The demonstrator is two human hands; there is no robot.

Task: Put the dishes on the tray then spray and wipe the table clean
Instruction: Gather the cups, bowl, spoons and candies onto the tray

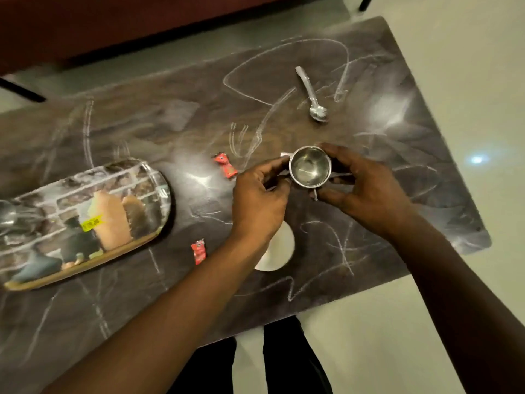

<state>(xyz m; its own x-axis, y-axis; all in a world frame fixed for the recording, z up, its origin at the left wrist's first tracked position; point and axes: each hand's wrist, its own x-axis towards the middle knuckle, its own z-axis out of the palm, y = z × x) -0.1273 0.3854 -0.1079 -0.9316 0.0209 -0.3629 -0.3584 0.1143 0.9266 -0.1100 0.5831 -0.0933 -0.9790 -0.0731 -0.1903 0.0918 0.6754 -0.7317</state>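
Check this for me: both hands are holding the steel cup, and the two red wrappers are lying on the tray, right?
Not quite. The left hand and right hand do hold the steel cup, but the head view shows the red wrappers lying on the table, off the tray.

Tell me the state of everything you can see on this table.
Table: marked with white scribbles.
Steel cup: upright, empty, held by left hand and right hand.
Spoon: lying on table, untouched.
Far wrapper: lying on table.
Near wrapper: lying on table.
White saucer: on table, partly under left arm.
Tray: on table, left side.
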